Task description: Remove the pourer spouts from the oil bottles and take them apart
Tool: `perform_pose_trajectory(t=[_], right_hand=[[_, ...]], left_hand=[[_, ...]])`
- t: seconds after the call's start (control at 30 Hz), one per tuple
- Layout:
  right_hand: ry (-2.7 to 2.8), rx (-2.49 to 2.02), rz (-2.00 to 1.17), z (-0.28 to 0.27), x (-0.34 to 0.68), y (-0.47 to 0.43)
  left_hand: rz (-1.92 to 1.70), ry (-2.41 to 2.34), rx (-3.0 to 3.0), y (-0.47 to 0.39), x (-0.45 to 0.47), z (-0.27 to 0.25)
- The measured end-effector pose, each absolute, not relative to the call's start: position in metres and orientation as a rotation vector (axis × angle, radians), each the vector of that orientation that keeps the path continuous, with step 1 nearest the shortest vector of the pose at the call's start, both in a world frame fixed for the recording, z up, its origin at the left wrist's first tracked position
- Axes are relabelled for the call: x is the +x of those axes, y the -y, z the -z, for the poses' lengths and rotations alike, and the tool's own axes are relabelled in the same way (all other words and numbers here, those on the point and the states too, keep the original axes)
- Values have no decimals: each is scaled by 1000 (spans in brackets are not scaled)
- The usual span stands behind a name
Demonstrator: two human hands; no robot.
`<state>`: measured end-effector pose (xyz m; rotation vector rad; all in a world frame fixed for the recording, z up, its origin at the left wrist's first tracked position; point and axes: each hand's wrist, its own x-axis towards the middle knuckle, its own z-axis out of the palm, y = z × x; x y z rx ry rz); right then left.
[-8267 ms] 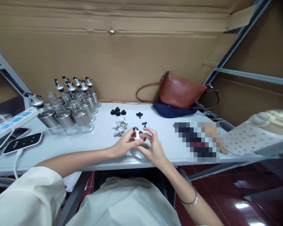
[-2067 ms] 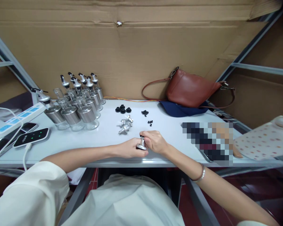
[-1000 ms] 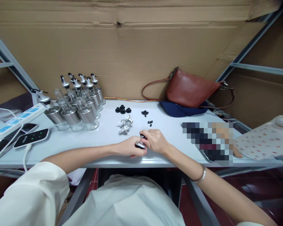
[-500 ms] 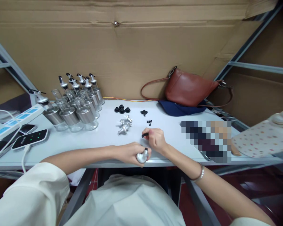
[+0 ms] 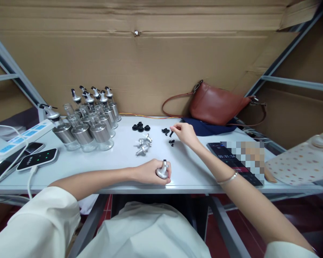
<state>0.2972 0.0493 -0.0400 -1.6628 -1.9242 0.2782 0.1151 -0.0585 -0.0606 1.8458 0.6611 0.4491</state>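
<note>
My left hand is closed around a silver bottle pourer, which has a small black piece at its top, close to the table's front edge. Farther back, my right hand pinches a small black lever between thumb and fingertips. Just left of it lies a small pile of black levers, and tiny black caps lie a little nearer to me. Several more silver pourers are heaped on the table to the left, with black ring-shaped stoppers behind them.
Glass bottles with steel sleeves stand at the left, some topped with pourers. A power strip and a white-edged device are beside them. A brown handbag rests on dark blue cloth; a phone lies at right.
My right hand has moved away from my left hand, back toward the pile of black levers, still with a black lever in its fingers. My left hand keeps the pourer, now tipped more upright.
</note>
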Motion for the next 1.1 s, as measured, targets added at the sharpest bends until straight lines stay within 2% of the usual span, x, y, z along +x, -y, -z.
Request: perform_pose_trajectory(t=[0.17,0.33,0.57,0.63,0.73,0.87,1.1], right_hand=[[1905,-1868,-294,57,301,-82],[2022,-1822,-300,62,300,-87],[2133,-1495,-306,48,298,-12],[1971,-1217,-426,54,290,26],[1760,-1048,-574,70,275,69],[1543,-980,-682,86,267,85],[1586,-931,-885,85,271,83]], left_hand=[[-433,-676,1859,61,115,57],[-583,-757,1774,60,113,60],[-742,-784,1591,55,110,69],[-746,-783,1602,54,110,70],[-835,-826,1679,54,112,71],[-854,-824,1747,54,113,72],[-866,-852,1859,54,113,77]])
